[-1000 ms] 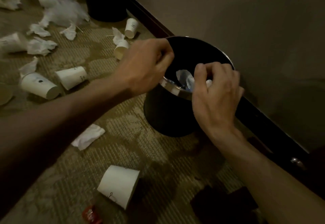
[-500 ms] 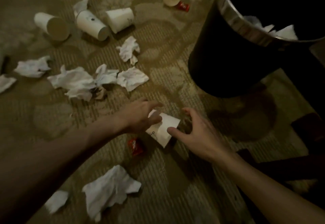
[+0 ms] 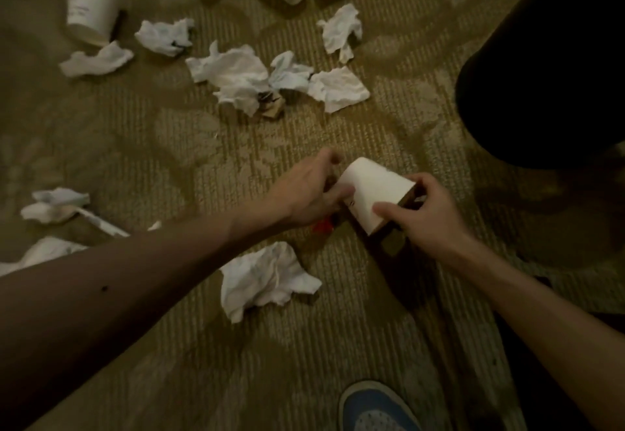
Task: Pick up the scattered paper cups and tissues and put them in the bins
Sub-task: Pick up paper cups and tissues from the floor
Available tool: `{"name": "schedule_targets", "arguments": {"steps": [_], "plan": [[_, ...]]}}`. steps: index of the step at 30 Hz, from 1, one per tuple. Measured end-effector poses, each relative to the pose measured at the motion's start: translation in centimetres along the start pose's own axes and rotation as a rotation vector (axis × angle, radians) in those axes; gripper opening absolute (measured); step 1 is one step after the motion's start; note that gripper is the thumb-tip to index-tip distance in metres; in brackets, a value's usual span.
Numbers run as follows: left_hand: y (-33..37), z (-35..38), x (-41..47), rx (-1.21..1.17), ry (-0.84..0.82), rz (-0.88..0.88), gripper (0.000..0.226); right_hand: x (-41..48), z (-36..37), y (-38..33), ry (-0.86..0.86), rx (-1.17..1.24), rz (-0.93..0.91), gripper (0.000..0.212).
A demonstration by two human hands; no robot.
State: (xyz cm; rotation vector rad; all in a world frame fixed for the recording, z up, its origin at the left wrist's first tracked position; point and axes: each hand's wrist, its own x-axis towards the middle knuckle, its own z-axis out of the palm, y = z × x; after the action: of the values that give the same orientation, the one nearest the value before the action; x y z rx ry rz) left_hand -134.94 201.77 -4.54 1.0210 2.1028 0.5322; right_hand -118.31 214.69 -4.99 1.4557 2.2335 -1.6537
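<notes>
Compared with 0.5 s ago, the right hand [image 3: 422,214] has gone from reaching to grasping: thumb on the wall of the paper cup [image 3: 375,193], fingers curled round its mouth end. The cup lies on its side on the carpet [image 3: 169,159], base pointing away from the person. The left hand [image 3: 304,193] sits at that base, blurred, so I cannot tell whether it grips or only touches.

This looks like the pick-up step for 1 cup. Next comes a lift and a carry up and to the right, over the rim of the bin [image 3: 548,68], whose dark wall stands near; the rim is out of view.

That path seems open. A red wrapper [image 3: 321,225] lies just beside the cup under the left hand, a crumpled tissue [image 3: 267,275] lies nearer the person, and a shoe [image 3: 372,407] is well apart.
</notes>
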Motion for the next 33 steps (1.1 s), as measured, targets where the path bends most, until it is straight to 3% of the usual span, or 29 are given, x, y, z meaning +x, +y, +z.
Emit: {"name": "schedule_targets", "arguments": {"steps": [6, 11, 16, 20, 25, 29, 31, 33], "plan": [[-0.9, 1.6, -3.9, 0.273, -0.091, 0.111, 0.028, -0.6, 0.0, 0.4, -0.014, 0.04, -0.055, 0.04], [-1.1, -0.3, -5.9, 0.196, -0.108, 0.101, 0.022, -1.2, 0.7, 0.0, 0.023, 0.057, -0.024, 0.061], [-2.8, -3.6, -10.2, 0.117, -0.123, 0.023, 0.026, -1.8, 1.8, -0.9, -0.1, 0.04, -0.084, 0.045], [-4.5, -3.3, -13.3, 0.113, 0.009, 0.058, 0.021, -2.4, 3.4, -1.4, -0.207, -0.02, -0.138, 0.034], [-7.4, 3.3, -15.2, 0.21, 0.229, -0.02, 0.031, -3.1, 4.7, -2.6, -0.298, -0.142, -0.209, 0.048], [-7.7, 8.1, -15.6, 0.176, 0.342, -0.065, 0.056, -3.7, 5.9, -3.0, -0.305, -0.168, -0.235, 0.067], [-7.8, 9.2, -15.4, 0.266, 0.398, -0.049, 0.067, -4.1, 6.8, -3.0, -0.326, -0.221, -0.289, 0.064], [-8.1, 9.7, -15.4, 0.32, 0.481, 0.007, 0.06, -4.5, 7.8, -3.0, -0.368, -0.226, -0.319, 0.055]]}}
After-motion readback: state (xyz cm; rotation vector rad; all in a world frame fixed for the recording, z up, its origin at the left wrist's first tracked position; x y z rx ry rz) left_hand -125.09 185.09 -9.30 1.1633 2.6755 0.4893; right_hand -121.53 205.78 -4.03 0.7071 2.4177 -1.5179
